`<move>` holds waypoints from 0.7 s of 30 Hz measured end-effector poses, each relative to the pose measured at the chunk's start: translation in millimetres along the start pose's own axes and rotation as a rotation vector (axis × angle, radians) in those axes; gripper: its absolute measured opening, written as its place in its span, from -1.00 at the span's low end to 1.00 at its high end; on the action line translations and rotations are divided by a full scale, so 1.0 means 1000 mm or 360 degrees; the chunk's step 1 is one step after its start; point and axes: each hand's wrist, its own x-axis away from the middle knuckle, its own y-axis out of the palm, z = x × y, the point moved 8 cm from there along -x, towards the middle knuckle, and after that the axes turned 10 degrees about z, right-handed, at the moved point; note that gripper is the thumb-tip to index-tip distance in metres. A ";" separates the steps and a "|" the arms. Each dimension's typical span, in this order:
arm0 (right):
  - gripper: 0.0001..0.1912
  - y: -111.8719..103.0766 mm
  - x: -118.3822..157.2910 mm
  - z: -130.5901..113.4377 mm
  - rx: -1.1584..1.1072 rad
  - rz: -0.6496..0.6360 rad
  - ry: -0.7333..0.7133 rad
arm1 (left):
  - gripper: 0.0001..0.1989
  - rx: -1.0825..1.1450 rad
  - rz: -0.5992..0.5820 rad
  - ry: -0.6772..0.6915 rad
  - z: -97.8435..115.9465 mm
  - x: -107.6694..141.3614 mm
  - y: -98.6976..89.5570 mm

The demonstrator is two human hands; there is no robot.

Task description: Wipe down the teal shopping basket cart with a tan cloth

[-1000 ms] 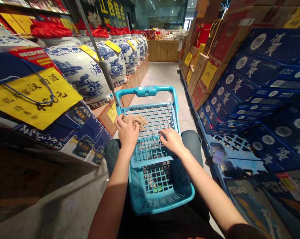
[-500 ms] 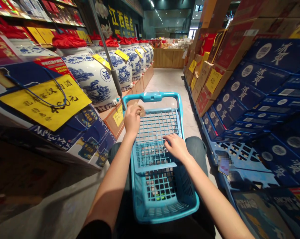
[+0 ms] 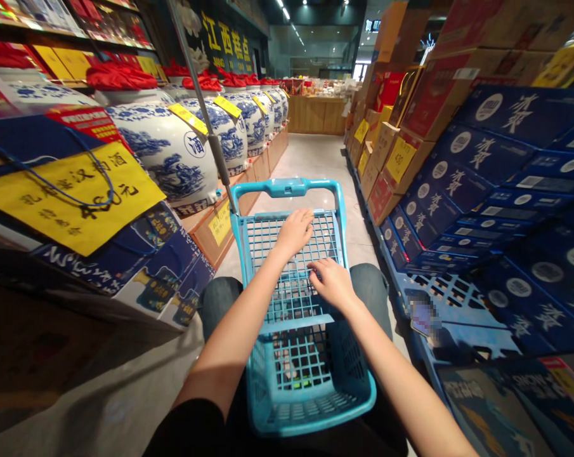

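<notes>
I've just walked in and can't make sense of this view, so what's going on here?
A person's left hand and right hand rest open on the mesh top of a blue shopping trolley, with nothing visible in either hand. The trolley is in a shop aisle, with blue-and-white porcelain jars under red cloth covers on the left and stacked blue boxes on the right.

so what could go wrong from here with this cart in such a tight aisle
The blue shopping cart runs close to the wooden plinth under the blue-and-white porcelain jars, so drifting left might knock them. On the right, the low blue plastic pallet could catch the cart. The left hand and right hand seem to rest lightly on the mesh, so control may be loose.
</notes>
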 end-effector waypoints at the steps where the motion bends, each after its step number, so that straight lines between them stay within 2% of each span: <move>1: -0.62 0.000 0.000 0.000 -0.0005 0.0002 -0.0004 | -0.61 0.0017 -0.0045 0.0089 0.009 -0.004 0.005; 2: -0.62 0.001 -0.001 0.000 -0.0012 0.0004 -0.0011 | -0.61 0.0035 -0.0075 0.0152 0.014 -0.006 0.009; 4: -0.62 0.001 -0.001 0.000 -0.0031 0.0007 -0.0026 | -0.60 0.0043 -0.0023 0.0120 0.010 -0.010 0.006; 8: -0.63 0.001 -0.003 0.002 -0.0061 0.0011 0.0001 | -0.62 -0.0087 0.0333 -0.0310 -0.036 -0.004 -0.026; 10: -0.63 0.001 -0.003 0.003 -0.0066 0.0011 0.0028 | -0.63 -0.0098 0.0387 -0.0401 -0.049 0.003 -0.035; 11: -0.63 0.001 -0.003 0.003 -0.0066 0.0009 0.0034 | -0.64 -0.0063 0.0354 -0.0383 -0.050 0.005 -0.035; 13: -0.63 0.001 -0.002 0.003 -0.0073 0.0005 0.0024 | -0.64 0.0074 0.0208 -0.0247 -0.037 0.010 -0.025; 16: -0.63 0.002 -0.002 0.002 -0.0089 -0.0004 -0.0011 | -0.59 0.0328 -0.0022 0.0057 0.001 0.016 -0.004; 18: -0.63 0.003 -0.002 0.001 -0.0102 -0.0013 -0.0024 | -0.52 0.0448 -0.0086 0.0177 0.020 0.018 0.003; 19: -0.63 0.003 -0.002 0.001 -0.0109 -0.0016 -0.0024 | -0.48 0.0476 -0.0080 0.0186 0.023 0.017 0.003; 21: -0.63 0.002 -0.002 0.002 -0.0124 -0.0017 -0.0017 | -0.44 0.0444 0.0042 0.0085 0.011 0.013 -0.007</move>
